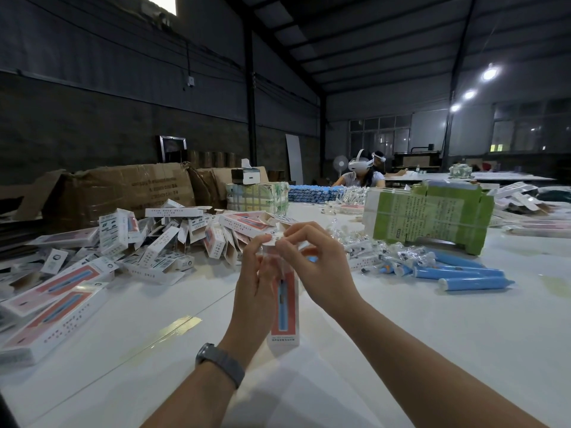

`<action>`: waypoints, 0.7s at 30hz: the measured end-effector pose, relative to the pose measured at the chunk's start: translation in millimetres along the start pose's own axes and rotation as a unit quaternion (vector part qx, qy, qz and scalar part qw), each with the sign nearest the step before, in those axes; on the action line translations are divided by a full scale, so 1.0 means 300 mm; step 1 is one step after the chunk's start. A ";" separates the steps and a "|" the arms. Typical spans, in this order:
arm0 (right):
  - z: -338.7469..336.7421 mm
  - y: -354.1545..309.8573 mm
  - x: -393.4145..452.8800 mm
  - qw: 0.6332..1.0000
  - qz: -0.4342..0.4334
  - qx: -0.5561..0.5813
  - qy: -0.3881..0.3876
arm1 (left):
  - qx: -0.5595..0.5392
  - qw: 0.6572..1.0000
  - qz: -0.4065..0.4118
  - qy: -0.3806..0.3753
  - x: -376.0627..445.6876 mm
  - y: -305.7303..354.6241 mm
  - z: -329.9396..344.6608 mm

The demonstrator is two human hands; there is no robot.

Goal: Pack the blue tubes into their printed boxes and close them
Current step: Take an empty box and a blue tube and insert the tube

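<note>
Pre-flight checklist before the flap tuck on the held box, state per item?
1. Printed box held upright between both hands: ok.
2. Left hand gripping the box's upper part: ok.
3. Right hand pinching the top flap: ok.
4. Blue tube seated inside, seen through the window: ok; full depth cannot tell.
5. Flap tucked shut: not ok, still raised.
6. Loose blue tubes waiting to the right: ok.

Torn brown cardboard cartons sit far left. A tissue box tops a wrapped bundle. A green-labelled bundle stands right. Two headset-wearing people sit beyond, near a fan.
</note>
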State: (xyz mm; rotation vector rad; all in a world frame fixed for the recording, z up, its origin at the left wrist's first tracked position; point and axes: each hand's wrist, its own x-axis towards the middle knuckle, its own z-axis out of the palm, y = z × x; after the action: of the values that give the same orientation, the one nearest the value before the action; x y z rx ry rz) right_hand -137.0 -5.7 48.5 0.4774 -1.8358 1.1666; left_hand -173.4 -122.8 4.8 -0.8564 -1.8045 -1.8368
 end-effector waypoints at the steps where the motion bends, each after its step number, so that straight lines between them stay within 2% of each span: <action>1: 0.002 -0.004 0.002 1.000 0.007 -0.006 0.003 | 0.002 1.000 0.004 0.002 -0.003 -0.001 0.000; 8: 0.016 0.001 -0.007 0.995 -0.020 -0.094 -0.018 | 0.008 1.000 0.024 -0.002 -0.014 0.012 0.007; 14: 0.029 -0.018 0.008 0.995 -0.020 -0.098 0.007 | 0.010 1.000 0.015 0.012 -0.016 -0.007 0.012; 21: 0.025 -0.028 0.005 0.993 -0.032 -0.116 -0.009 | 0.007 1.000 0.015 0.023 -0.020 -0.004 0.020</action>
State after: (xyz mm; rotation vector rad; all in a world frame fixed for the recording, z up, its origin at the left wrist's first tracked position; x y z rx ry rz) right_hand -135.6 -16.2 53.0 0.4114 -1.9286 0.8948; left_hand -169.1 -117.5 -0.3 -0.8260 -1.7640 -1.8091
